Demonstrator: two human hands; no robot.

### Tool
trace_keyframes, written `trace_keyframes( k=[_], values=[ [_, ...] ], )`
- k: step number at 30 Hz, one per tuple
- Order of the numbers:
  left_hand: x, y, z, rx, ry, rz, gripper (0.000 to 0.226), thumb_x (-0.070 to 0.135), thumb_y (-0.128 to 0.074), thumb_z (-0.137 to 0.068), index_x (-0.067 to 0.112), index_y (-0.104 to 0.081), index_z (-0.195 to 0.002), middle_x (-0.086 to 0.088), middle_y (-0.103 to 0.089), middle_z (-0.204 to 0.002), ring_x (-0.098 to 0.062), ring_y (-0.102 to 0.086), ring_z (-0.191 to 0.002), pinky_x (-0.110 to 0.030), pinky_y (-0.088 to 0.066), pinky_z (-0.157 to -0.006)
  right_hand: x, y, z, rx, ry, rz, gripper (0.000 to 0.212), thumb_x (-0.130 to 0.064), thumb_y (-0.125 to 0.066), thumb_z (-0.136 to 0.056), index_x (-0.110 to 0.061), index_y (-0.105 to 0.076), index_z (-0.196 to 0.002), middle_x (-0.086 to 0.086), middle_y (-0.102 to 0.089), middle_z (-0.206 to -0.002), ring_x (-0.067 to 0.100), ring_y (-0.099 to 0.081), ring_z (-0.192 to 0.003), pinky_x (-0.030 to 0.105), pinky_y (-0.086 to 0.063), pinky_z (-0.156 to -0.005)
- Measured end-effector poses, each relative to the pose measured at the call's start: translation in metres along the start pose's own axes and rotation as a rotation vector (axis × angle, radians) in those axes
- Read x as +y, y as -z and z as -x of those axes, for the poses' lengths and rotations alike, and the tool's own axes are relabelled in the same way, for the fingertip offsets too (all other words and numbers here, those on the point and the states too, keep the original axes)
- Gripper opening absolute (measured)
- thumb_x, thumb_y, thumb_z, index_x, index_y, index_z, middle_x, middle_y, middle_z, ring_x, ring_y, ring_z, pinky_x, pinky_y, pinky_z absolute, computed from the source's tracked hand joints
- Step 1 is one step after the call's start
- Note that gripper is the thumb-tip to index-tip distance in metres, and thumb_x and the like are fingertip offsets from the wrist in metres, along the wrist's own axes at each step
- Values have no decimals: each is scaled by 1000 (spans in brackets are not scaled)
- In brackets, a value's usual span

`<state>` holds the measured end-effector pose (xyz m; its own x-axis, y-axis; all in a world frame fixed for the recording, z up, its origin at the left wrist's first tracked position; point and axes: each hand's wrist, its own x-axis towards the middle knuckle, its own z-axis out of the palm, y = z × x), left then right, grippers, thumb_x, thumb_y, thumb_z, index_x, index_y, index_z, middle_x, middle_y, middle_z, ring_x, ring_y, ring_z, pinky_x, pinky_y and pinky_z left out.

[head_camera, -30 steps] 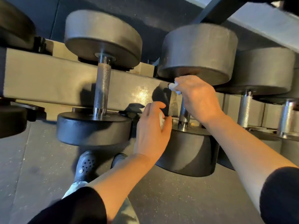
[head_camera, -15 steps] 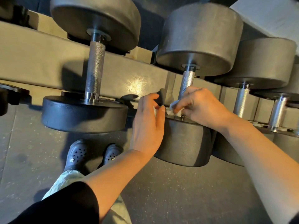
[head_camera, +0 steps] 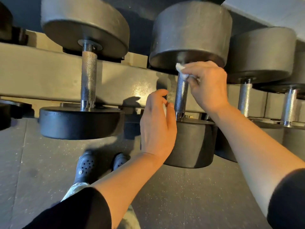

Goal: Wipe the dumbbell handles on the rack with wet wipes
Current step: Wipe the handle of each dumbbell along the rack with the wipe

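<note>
Several black dumbbells with knurled steel handles lie across the grey rack beam (head_camera: pixel 41 75). My right hand (head_camera: pixel 208 85) pinches a crumpled white wet wipe (head_camera: pixel 181 70) against the top of the middle dumbbell's handle (head_camera: pixel 181 95), just under its upper weight. My left hand (head_camera: pixel 156 126) hovers just left of that handle's lower end with curled fingers. A small white piece (head_camera: pixel 164 108), apparently another wipe, shows between its fingers and thumb. The left dumbbell's handle (head_camera: pixel 89 76) stands bare.
Two more dumbbell handles (head_camera: pixel 244 98) (head_camera: pixel 289 106) stand to the right on the same rack. Below the rack lies speckled rubber floor (head_camera: pixel 181 195), with my dark clogs (head_camera: pixel 85 166) near the left dumbbell's lower weight.
My right hand slid the wipe down to the foot of the middle handle and is now back up at its top. The left hand stayed beside the handle.
</note>
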<state>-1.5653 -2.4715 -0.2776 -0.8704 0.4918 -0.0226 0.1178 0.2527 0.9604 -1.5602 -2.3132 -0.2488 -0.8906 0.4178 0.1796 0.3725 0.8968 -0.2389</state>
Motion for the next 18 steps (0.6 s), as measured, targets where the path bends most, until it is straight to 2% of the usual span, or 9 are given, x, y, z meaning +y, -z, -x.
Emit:
trace_keyframes(
  k=[3,5,7,9,11,15,18],
  values=[
    [6,-8,-1,29,-8,-52,25,19,-50,-96,12,-47,-120,3,-53,-100,-1,-49,-85,-10,-43,-68,2,1,4,-102,13,-56,26,6,-64,-76,-12,-75,-91,4,-72,-95,24,-62,-93,36,-50,-85],
    [4,-10,-1,45,-12,-73,24,22,-49,-95,13,-48,-117,5,-53,-97,0,-47,-83,-5,-40,-68,3,4,13,-213,21,-149,26,7,-68,-72,-12,-76,-88,3,-73,-91,20,-64,-90,38,-52,-82],
    [1,-11,-2,35,-14,-69,24,24,-47,-94,13,-48,-114,4,-54,-95,-2,-48,-82,-3,-38,-69,2,8,23,-364,-46,-261,21,3,-74,-71,-13,-76,-85,1,-73,-89,13,-66,-86,32,-53,-83],
    [-1,-11,-2,20,-5,-72,23,24,-47,-93,14,-48,-114,2,-56,-94,-4,-50,-81,-5,-39,-69,-1,15,30,-506,-201,-379,15,-1,-76,-73,-13,-75,-82,-1,-73,-87,6,-66,-85,22,-53,-85],
    [-1,-11,-2,16,-3,-82,22,23,-46,-93,15,-48,-113,2,-57,-92,-5,-51,-81,-7,-40,-68,-2,19,33,-566,-301,-446,13,-3,-76,-73,-14,-75,-79,-4,-72,-83,4,-66,-84,21,-52,-86],
    [-2,-11,-1,10,-23,-86,24,29,-40,-92,17,-46,-111,1,-57,-90,-6,-53,-78,-8,-40,-65,-2,21,36,-574,-333,-479,14,-1,-75,-74,-14,-76,-78,-6,-72,-81,3,-66,-83,22,-53,-85],
    [-2,-11,0,11,-22,-91,26,28,-39,-91,14,-49,-111,4,-57,-89,-5,-52,-76,-8,-36,-63,3,19,40,-311,-344,-390,19,1,-70,-78,-15,-74,-87,-7,-69,-87,4,-62,-86,17,-49,-80]
  ],
)
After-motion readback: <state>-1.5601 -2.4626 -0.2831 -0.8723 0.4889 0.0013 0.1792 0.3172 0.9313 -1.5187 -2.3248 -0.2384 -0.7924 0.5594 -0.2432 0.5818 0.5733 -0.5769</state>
